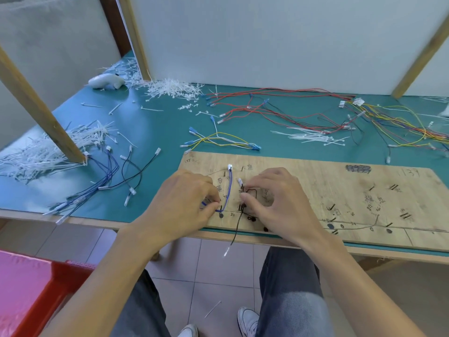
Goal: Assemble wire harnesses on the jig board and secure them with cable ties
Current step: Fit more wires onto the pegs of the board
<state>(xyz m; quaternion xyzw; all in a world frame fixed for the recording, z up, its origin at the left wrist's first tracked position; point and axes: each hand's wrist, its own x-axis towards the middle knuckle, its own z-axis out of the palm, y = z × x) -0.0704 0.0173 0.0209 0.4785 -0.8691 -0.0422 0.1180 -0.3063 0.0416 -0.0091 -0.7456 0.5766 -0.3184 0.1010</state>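
The teal bench mat (pixel 150 132) carries the plywood jig board (pixel 340 190), on whose left end both hands work. The left hand (pixel 184 198) pinches the lower end of a blue wire (pixel 229 188) between thumb and curled fingers. From that pinch the wire bends round a peg, then runs straight away from the fingertips to its white connector (pixel 229 167).

Just beside it, the right hand (pixel 274 200) holds thumb and forefinger together on a black wire (pixel 239 222). Its tail hangs off the board's near edge, below the fingers, and a second white connector (pixel 240 181) sits just beyond the forefinger.

The two wires lie near each other between the hands, both long axes running front to back. Tying likely comes next. A loose bundle of white cable ties (pixel 313 137) lies beyond the board, up and right of the right fingers, so that hand is nearer. Red and black leads (pixel 279 110) sprawl past it.
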